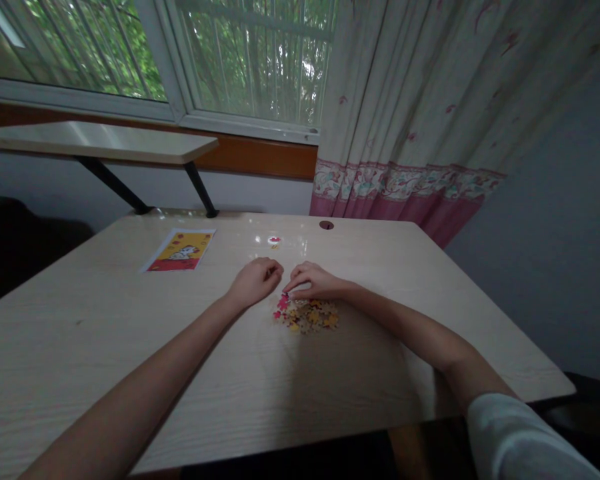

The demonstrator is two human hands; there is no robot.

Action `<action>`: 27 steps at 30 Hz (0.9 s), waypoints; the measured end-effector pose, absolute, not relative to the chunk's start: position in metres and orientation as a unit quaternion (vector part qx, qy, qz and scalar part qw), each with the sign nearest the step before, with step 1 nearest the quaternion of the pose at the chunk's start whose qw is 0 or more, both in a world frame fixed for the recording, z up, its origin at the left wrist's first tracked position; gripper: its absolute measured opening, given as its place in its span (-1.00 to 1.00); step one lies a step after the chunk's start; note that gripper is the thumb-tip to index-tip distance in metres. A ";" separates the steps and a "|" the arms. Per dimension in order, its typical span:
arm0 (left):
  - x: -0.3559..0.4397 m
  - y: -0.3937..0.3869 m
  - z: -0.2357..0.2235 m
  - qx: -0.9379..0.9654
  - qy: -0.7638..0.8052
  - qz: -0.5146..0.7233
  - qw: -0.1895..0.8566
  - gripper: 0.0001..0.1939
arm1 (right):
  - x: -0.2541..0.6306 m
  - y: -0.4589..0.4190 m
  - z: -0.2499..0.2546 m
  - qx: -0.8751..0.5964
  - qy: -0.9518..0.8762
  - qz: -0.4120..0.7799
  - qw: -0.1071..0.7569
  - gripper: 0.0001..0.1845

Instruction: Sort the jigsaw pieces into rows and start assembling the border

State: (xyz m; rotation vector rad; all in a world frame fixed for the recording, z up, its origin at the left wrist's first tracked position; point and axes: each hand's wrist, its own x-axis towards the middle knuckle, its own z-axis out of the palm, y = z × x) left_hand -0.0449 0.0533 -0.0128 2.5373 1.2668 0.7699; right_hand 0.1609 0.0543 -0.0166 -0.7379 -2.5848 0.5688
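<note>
L hand [253, 283] is resting half-curled, can't tell if holding; R hand [317, 281] is dipping fingertips at puzzle pcs [313, 316] heaped mid-surface [230, 393], grip unclear; printed pic sheet [185, 252] is lying farther L.

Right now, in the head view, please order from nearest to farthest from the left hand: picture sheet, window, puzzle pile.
1. Puzzle pile: close, right of the left hand.
2. Picture sheet: farther out, left side.
3. Window: farthest, at the back.
</note>
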 end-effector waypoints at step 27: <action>-0.024 0.021 0.002 0.911 0.263 0.197 0.250 -0.72 | 0.203 0.047 0.029 -0.293 -0.847 0.443 -0.008 -0.86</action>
